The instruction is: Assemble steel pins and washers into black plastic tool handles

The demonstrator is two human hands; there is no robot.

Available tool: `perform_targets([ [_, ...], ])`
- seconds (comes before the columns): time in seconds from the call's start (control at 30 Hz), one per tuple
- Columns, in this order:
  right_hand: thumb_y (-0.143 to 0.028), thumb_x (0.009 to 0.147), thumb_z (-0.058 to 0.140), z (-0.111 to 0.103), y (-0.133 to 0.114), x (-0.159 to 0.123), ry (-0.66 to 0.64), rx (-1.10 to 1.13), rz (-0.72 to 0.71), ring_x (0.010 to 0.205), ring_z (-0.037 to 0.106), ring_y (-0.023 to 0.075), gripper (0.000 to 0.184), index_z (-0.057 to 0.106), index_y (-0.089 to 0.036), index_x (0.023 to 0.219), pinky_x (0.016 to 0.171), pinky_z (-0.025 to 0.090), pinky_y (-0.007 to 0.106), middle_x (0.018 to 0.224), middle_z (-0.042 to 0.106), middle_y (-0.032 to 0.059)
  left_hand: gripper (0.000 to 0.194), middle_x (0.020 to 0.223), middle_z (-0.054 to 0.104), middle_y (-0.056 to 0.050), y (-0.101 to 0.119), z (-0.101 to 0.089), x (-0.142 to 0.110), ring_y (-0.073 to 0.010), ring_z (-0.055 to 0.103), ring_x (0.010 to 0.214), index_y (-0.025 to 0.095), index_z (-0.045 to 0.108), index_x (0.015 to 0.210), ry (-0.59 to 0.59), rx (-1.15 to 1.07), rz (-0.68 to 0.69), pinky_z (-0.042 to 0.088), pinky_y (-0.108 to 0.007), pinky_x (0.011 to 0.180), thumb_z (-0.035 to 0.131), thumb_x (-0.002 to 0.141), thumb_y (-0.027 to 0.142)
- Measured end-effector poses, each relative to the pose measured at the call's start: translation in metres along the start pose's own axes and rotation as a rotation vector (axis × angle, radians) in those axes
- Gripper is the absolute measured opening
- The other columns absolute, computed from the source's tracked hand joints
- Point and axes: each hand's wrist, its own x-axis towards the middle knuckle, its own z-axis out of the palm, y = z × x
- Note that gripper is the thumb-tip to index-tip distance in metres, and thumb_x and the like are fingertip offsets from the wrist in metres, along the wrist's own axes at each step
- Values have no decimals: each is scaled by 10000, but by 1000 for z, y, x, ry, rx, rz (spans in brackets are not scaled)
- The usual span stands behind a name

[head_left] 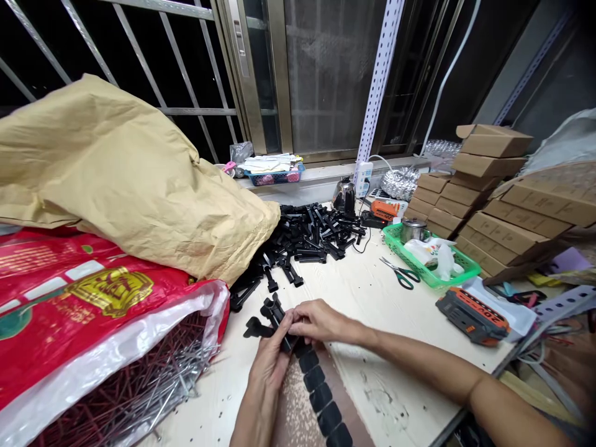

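Left hand (270, 359) and right hand (321, 320) have fingers closed on black parts (275, 311) mid-frame, a row of black blocks (320, 397) apparently lined up below, a loose heap (316, 231) remaining above.

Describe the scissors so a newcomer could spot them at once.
On the pale tabletop, find the bright green basket, right of the heap of black parts. The scissors lie beside that basket's left side in the picture, blades pointing toward the heap. Their two dark green looped handles set them apart from the basket and the orange-and-black battery pack nearby.
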Motion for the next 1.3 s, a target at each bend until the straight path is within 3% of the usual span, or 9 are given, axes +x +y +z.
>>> perform_targets([
  [0.07,-389,907,454,-11,1,28,-41,-9,120,592,614,114,294,612,-152,834,560,443,202,702,645,11,195,918,702,-96,9,-7,-1,-231,685,860,122,633,882,25,10,38,582,-321,728,693,706,65],
  [0.13,-380,917,450,-23,7,64,272,-211,249,699,643,136,277,602,-160,846,642,455,214,765,660,28,260,917,702,-100,17,-13,-3,-244,692,847,132,620,943,47,59,64,586,-323,690,708,703,88],
  [0.27,-254,852,558,-31,24,121,441,-290,393,1040,589,267,189,548,-133,997,847,428,347,1064,625,162,359,740,670,-62,24,-19,-11,-202,691,640,123,600,1038,91,156,75,574,-275,553,733,710,179],
  [0.43,-127,835,483,-30,36,121,463,-193,477,914,632,232,212,504,-123,1046,764,474,327,960,641,145,342,660,626,-20,24,-29,-8,-137,644,560,107,601,1025,89,55,153,577,-272,590,729,718,184],
  [0.77,-287,883,505,42,-3,4,194,178,-39,642,592,97,283,538,-196,1148,607,489,218,852,610,8,229,896,706,-88,14,-21,7,-179,682,781,109,637,965,-1,-141,116,583,-311,727,692,743,127],
  [0.9,-291,934,440,23,5,31,-22,-55,-130,640,593,100,223,625,-176,985,627,472,222,854,632,20,218,902,712,-115,22,-35,2,-203,680,827,83,655,911,69,-81,90,584,-338,748,700,700,53],
  [1.0,-180,932,408,8,21,78,131,-538,-90,843,588,167,248,612,-208,1070,735,459,283,1017,610,62,249,869,710,-99,25,-40,-5,-205,679,821,101,651,925,90,-52,111,587,-374,740,708,688,51],
  [1.1,-104,912,379,3,34,116,20,-887,-126,945,551,218,329,581,-243,1133,788,443,354,1111,576,100,303,825,701,-74,27,-41,-16,-174,668,763,123,649,962,100,-37,114,587,-378,731,728,675,69],
  [1.3,-129,873,450,2,29,115,-29,-832,-293,978,524,214,214,610,-199,997,824,426,345,1104,559,99,460,904,698,-75,26,-52,-42,-183,654,803,148,658,990,193,-3,248,565,-356,737,823,560,163],
])
